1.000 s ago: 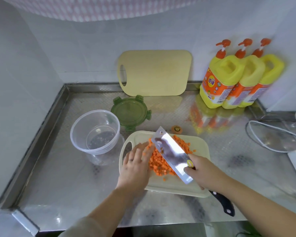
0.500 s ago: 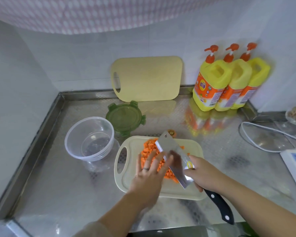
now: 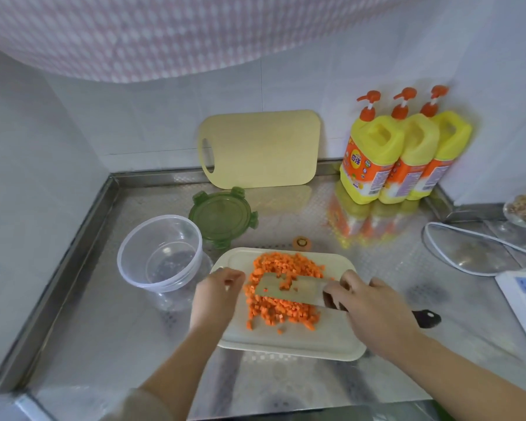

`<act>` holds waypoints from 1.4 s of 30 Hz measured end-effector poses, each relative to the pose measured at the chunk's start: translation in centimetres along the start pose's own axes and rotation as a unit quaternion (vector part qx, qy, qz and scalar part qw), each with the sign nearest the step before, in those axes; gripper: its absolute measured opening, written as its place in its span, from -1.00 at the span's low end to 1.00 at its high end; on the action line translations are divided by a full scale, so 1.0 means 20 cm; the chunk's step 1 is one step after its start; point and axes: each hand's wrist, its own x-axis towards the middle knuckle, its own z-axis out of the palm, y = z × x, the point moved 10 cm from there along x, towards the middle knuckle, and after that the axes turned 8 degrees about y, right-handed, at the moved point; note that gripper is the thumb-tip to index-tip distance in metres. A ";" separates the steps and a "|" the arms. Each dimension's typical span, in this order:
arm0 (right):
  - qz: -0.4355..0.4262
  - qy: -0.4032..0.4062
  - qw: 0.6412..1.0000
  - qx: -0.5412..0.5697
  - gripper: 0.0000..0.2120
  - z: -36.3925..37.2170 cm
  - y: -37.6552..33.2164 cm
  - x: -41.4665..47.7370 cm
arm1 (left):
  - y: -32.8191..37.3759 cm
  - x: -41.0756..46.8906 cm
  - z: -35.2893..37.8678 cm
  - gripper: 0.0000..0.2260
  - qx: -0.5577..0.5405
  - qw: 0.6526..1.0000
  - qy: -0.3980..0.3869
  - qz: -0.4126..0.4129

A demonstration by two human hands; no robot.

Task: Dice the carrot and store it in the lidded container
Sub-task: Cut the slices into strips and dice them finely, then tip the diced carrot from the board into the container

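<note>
Head view: the right hand [image 3: 374, 302], wrapped round the handle, is levelling the steel cleaver [image 3: 304, 292] across the orange diced carrot [image 3: 286, 264] on the cream cutting board [image 3: 286, 344]. The left hand [image 3: 217, 294] is retreating to 9 o'clock, curled, hold undeterminable. Scooping is starting; the clear round container [image 3: 160, 253], 10 o'clock, is standing empty.

The right hand [image 3: 374, 308] grips the cleaver [image 3: 289, 288] amid diced carrot [image 3: 286, 264] — left hand [image 3: 216, 294] beside.
</note>
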 end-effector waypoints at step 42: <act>0.377 -0.065 0.923 0.045 -0.53 0.35 0.54 -0.34 | -0.13 -0.04 0.20 -0.81 0.086 0.995 -0.032 0.027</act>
